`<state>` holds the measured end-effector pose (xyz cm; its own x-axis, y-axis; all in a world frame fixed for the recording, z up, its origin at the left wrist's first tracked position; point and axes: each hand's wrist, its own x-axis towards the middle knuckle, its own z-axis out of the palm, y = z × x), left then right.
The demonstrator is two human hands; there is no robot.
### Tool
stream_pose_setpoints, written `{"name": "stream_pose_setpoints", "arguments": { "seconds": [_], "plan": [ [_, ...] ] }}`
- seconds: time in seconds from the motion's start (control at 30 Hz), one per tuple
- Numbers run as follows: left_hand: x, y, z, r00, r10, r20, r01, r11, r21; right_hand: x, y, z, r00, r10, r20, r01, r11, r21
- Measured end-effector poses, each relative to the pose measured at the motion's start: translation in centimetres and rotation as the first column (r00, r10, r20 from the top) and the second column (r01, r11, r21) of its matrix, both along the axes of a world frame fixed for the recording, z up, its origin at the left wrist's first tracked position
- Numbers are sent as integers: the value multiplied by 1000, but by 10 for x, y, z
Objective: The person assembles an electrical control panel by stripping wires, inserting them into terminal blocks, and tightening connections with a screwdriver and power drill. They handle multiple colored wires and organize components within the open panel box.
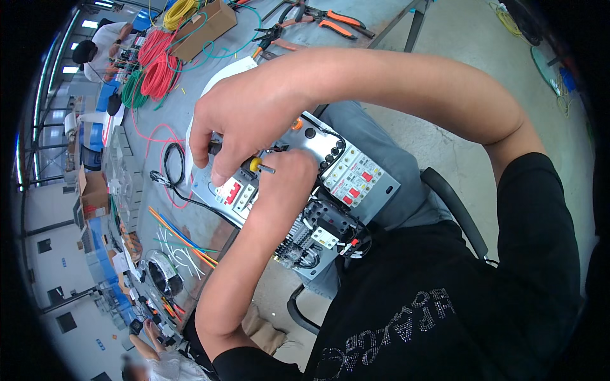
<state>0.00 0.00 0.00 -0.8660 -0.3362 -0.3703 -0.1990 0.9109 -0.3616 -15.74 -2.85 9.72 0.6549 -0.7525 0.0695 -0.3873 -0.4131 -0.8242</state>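
A grey metal mounting plate (pixel 380 198) with electrical parts rests at my lap and against the table edge. My right hand (pixel 238 124) is closed round a screwdriver (pixel 255 164) with a dark handle and a yellow collar; its short metal shaft points toward my left hand. My left hand (pixel 287 174) lies over the middle of the plate, its fingers bent away and mostly hidden, so what they grip does not show. Around the hands sit circuit breakers with red switches (pixel 357 185), another red-switched breaker (pixel 232 192), and a cluster of black contactors and wiring (pixel 318 225).
Pliers with orange handles (pixel 337 24) lie on the grey table (pixel 216 54) beside a cardboard box (pixel 206 32). Red wire coils (pixel 159 70) and a green coil (pixel 132 90) are farther left. A black cable (pixel 170 168) runs to the plate. Other people work along the benches.
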Motion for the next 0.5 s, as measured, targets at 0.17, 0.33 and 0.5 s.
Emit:
{"name": "stream_pose_setpoints", "arguments": {
  "seconds": [0.17,0.33,0.5],
  "plan": [
    [18,-8,-10,930,-45,-364,78,994,75,-5,-1,9,986,145,-84,-139,988,73],
    [39,-4,-21,756,27,-654,54,993,103,3,1,1,997,24,-75,-44,958,-283],
    [43,-1,-29,678,45,-734,33,995,91,7,17,21,945,-148,-292,-3,888,-460]
  ]
}}
